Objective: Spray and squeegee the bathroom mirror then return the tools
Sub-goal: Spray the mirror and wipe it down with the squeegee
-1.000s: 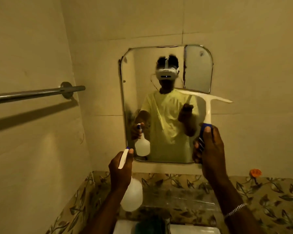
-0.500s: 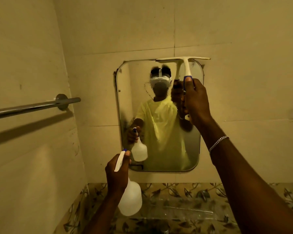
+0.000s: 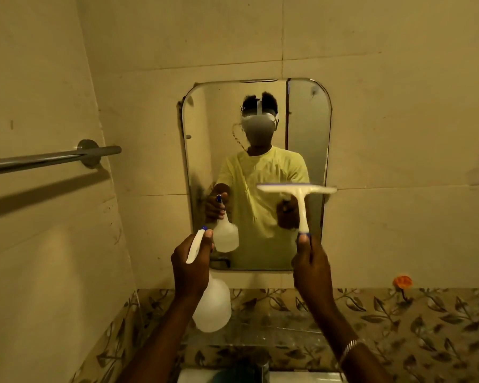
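Note:
A rounded rectangular mirror (image 3: 205,120) hangs on the tiled wall ahead. My right hand (image 3: 311,268) grips the blue end of a white squeegee (image 3: 302,205), whose blade lies level across the mirror's right half, about midway up. My left hand (image 3: 190,268) holds a white spray bottle (image 3: 212,306) by its neck, fingers at the trigger, in front of the mirror's lower left corner. The bottle's round body hangs below the hand.
A metal towel bar (image 3: 47,158) juts from the left wall. A glass shelf (image 3: 274,324) sits under the mirror on leaf-patterned tiles. A tap (image 3: 263,364) and sink edge (image 3: 296,378) show at the bottom. An orange flower decal (image 3: 402,281) marks the right wall.
The squeegee has come down from the mirror's top edge to about its middle. The left hand with the bottle has stayed roughly in place.

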